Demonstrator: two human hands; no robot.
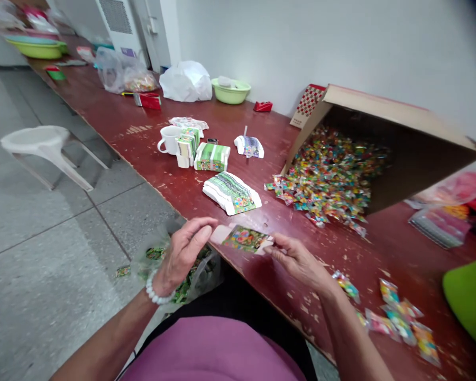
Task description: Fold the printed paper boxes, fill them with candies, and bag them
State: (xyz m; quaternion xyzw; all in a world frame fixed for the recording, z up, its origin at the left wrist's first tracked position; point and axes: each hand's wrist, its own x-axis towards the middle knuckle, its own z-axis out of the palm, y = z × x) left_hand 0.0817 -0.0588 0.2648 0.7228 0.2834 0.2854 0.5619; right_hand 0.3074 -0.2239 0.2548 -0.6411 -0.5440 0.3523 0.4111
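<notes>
While both hands are up off the wood: the left hand (182, 254) and right hand (297, 259) share one small printed carton (246, 238), held flat between them over the near edge of the tabletop (150, 159).
Left grip: fingers closed together on the carton's pale left flap, thumb on top, so it's clamped on the flap end.
Right grip: fingertips (273, 247) pinched on the carton's right edge; looks light, more of a steadying hold.
Where the carton is: in the air between the two grips, not touching the wood as far as I can tell.
Just ahead of the grips: a fanned stack of flat cartons (232, 193), same print, well within reach.
Further ahead, to the left: a few made-up green boxes (212, 157) beside a white mug (170, 139).
Ahead and right of the right grip: a big cardboard box on its side (396, 137) with wrapped candies (329, 177) spilling out of it.
Right beside the right forearm: loose sachets (400, 317) lying near the edge.
Below the left grip: a plastic bag (182, 264) hanging off the edge, green bits inside.
What could go wrong, my guess: that thin flap could crease or tear if the left grip bends it crooked; the light right pinch could let the carton slip off the edge to the floor; and the forearm could sweep those sachets off.
</notes>
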